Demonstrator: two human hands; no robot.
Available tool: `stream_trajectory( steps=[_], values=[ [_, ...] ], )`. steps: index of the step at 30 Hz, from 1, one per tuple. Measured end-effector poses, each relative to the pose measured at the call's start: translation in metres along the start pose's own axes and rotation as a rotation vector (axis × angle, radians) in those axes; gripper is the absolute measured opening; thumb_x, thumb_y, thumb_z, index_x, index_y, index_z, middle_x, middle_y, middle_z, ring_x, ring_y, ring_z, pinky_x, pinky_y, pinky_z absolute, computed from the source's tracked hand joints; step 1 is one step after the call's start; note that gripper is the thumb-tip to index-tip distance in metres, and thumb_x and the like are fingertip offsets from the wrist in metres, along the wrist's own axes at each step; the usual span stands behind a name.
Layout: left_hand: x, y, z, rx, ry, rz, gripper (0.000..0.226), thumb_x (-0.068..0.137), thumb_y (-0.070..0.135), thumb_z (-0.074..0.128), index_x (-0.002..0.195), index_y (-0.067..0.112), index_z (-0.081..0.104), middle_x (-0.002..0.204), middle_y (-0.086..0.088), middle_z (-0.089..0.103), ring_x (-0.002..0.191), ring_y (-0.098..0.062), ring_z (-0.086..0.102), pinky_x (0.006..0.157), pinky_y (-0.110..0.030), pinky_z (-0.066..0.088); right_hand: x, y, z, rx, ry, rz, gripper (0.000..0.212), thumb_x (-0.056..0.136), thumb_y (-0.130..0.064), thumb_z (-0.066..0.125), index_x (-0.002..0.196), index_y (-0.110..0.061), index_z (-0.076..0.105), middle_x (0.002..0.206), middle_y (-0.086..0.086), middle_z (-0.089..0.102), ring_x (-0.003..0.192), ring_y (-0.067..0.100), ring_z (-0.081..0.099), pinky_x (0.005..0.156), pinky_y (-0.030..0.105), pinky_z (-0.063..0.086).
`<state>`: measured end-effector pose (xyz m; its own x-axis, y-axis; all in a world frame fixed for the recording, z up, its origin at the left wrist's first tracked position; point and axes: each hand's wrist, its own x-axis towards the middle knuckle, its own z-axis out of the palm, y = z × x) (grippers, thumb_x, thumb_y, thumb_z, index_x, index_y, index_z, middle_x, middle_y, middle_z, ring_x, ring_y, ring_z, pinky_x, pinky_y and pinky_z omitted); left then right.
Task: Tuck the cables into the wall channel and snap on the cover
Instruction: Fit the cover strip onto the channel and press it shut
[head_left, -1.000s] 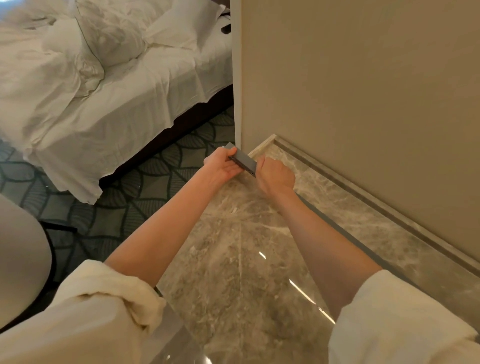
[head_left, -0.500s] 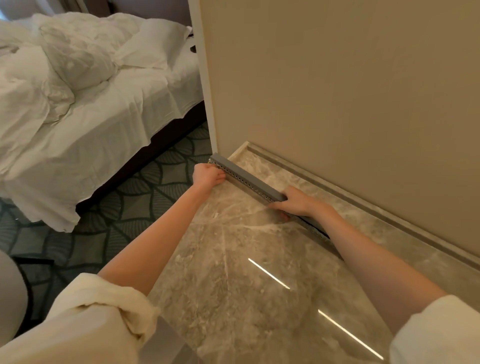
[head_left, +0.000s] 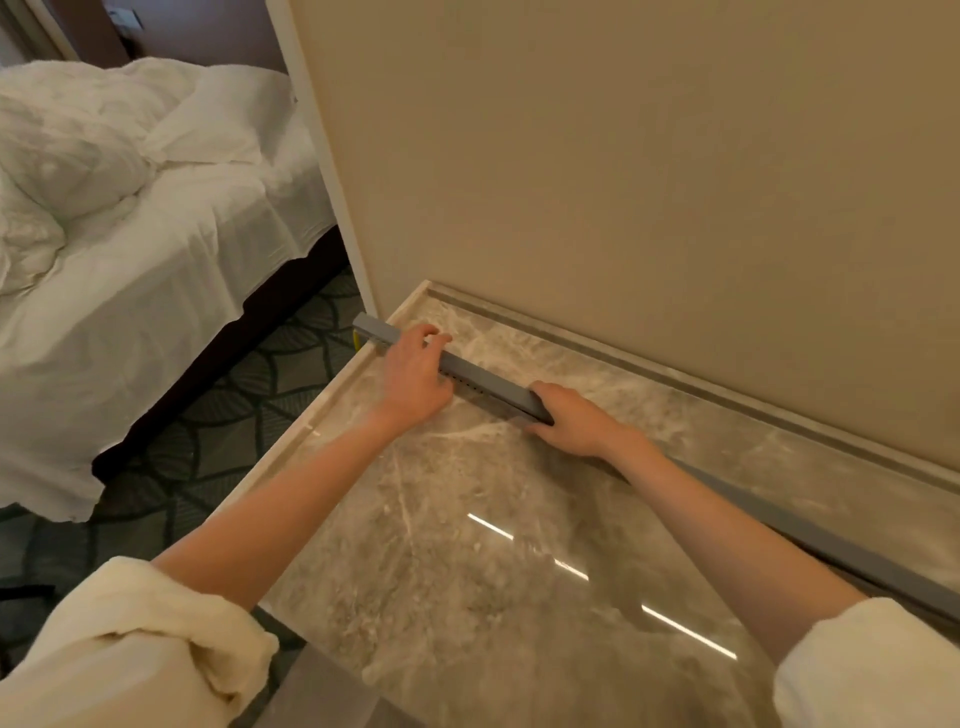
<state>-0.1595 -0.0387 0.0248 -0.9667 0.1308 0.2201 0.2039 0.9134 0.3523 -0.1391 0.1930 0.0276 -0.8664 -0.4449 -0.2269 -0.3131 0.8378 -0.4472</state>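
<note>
- A long grey plastic cable channel (head_left: 488, 382) with a row of small holes along its near side lies on the glossy brown marble floor (head_left: 467, 545), running diagonally, apart from the beige wall (head_left: 623, 182).
- The left hand (head_left: 415, 376) closes its grip over the channel near the far end, fingers curled over the top.
- The right hand (head_left: 569, 418) holds the channel just beside the left grip, fingers wrapped around its near side.
- Beyond the left grip the channel's end overhangs the marble edge, above the patterned dark carpet (head_left: 234, 410).
- Behind the right grip the channel runs on under the forearm.
- A white rumpled bed (head_left: 130, 234) stands well left of both grips.
</note>
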Motion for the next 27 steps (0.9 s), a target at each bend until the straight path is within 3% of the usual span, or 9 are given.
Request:
stream_trajectory(
  steps=[2, 5, 7, 11, 15, 18, 22, 27],
  values=[
    [0.000, 0.020, 0.010, 0.093, -0.144, 0.156, 0.063, 0.073, 0.021, 0.069, 0.131, 0.013, 0.047, 0.141, -0.014, 0.040, 0.135, -0.031, 0.032, 0.112, -0.053, 0.024, -0.020, 0.014, 0.002, 0.004, 0.045, 0.004, 0.035, 0.089, -0.028, 0.060, 0.119, -0.013, 0.048, 0.111, 0.011, 0.059, 0.096, 0.025, 0.055, 0.083, 0.041, 0.048],
    [0.003, 0.054, 0.024, 0.189, -0.330, 0.300, 0.056, 0.077, 0.030, 0.068, 0.128, 0.017, 0.049, 0.142, -0.010, 0.040, 0.140, -0.028, 0.023, 0.114, -0.061, 0.007, -0.050, 0.034, 0.002, 0.003, 0.103, 0.020, 0.038, 0.088, -0.031, 0.060, 0.121, -0.017, 0.048, 0.112, 0.008, 0.061, 0.097, 0.024, 0.057, 0.083, 0.041, 0.049],
    [0.007, 0.077, 0.032, 0.211, -0.418, 0.377, 0.043, 0.079, 0.029, 0.066, 0.119, 0.018, 0.056, 0.131, -0.008, 0.049, 0.133, -0.027, 0.033, 0.113, -0.062, 0.008, -0.071, 0.050, -0.002, -0.006, 0.103, 0.048, 0.039, 0.086, -0.032, 0.061, 0.120, -0.017, 0.050, 0.112, 0.008, 0.061, 0.097, 0.024, 0.058, 0.084, 0.040, 0.049],
    [0.010, 0.116, 0.044, 0.180, -0.557, 0.450, 0.025, 0.080, 0.026, 0.062, 0.104, 0.018, 0.062, 0.107, -0.008, 0.059, 0.109, -0.028, 0.049, 0.107, -0.053, 0.025, -0.116, 0.087, -0.010, -0.068, 0.100, 0.129, 0.038, 0.083, -0.045, 0.064, 0.102, -0.013, 0.057, 0.098, 0.009, 0.063, 0.085, 0.024, 0.057, 0.074, 0.036, 0.047],
    [0.010, 0.138, 0.053, 0.245, -0.522, 0.499, 0.014, 0.072, 0.020, 0.063, 0.086, 0.017, 0.062, 0.087, -0.004, 0.061, 0.084, -0.024, 0.057, 0.080, -0.035, 0.035, -0.159, 0.120, -0.016, -0.116, 0.122, 0.166, 0.043, 0.079, -0.058, 0.062, 0.087, -0.018, 0.051, 0.084, 0.001, 0.056, 0.073, 0.018, 0.052, 0.064, 0.032, 0.044],
    [0.011, 0.145, 0.053, 0.258, -0.545, 0.481, 0.010, 0.073, 0.011, 0.059, 0.080, 0.015, 0.055, 0.083, -0.006, 0.062, 0.080, -0.026, 0.058, 0.064, -0.033, 0.036, -0.189, 0.144, -0.020, -0.195, 0.132, 0.189, 0.041, 0.081, -0.063, 0.055, 0.085, -0.023, 0.046, 0.082, -0.005, 0.053, 0.071, 0.014, 0.050, 0.061, 0.030, 0.041],
    [0.022, 0.147, 0.055, 0.279, -0.499, 0.463, 0.010, 0.079, 0.009, 0.055, 0.089, 0.010, 0.055, 0.093, -0.013, 0.062, 0.089, -0.031, 0.057, 0.070, -0.037, 0.040, -0.212, 0.171, -0.030, -0.190, 0.102, 0.209, 0.033, 0.085, -0.056, 0.055, 0.091, -0.025, 0.043, 0.085, -0.004, 0.058, 0.070, 0.013, 0.052, 0.060, 0.026, 0.038],
    [0.039, 0.152, 0.063, 0.334, -0.366, 0.474, 0.015, 0.089, 0.011, 0.048, 0.102, 0.007, 0.054, 0.102, -0.017, 0.059, 0.099, -0.034, 0.053, 0.079, -0.042, 0.039, -0.214, 0.191, -0.048, -0.241, 0.214, 0.157, 0.034, 0.092, -0.034, 0.055, 0.119, -0.016, 0.047, 0.112, 0.006, 0.059, 0.096, 0.023, 0.058, 0.080, 0.033, 0.047]
  ],
)
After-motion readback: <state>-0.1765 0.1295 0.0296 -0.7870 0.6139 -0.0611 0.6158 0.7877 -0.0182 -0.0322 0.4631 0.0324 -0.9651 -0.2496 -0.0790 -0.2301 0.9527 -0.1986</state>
